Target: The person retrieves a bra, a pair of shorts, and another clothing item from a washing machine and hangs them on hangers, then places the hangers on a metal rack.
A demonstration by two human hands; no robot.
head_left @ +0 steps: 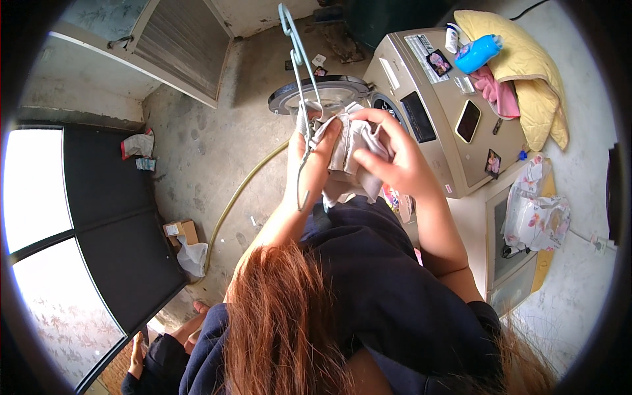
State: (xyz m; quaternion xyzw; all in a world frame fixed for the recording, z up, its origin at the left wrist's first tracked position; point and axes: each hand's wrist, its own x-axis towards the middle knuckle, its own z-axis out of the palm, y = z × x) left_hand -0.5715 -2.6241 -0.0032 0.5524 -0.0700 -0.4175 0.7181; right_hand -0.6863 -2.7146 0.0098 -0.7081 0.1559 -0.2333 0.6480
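Note:
A bunched pale grey-beige garment (351,146) is held up in front of my chest between both hands. My left hand (316,158) closes on the garment's edge and on a light blue clothes hanger (296,58) whose hook points up and away from me. Part of the hanger runs down along my left wrist. On the other side, my right hand (394,153) grips the cloth with thumb and curled fingers. Folds hide how far the hanger reaches into the garment, and what kind of garment it is cannot be made out.
Just beyond my hands, a front-loading washing machine (428,92) has its round door (318,95) swung open. On top lie a blue bottle (478,54), a phone (468,122) and a yellow quilted cloth (543,85). A yellowish hose (237,191) crosses the floor. Another person (164,362) sits lower left.

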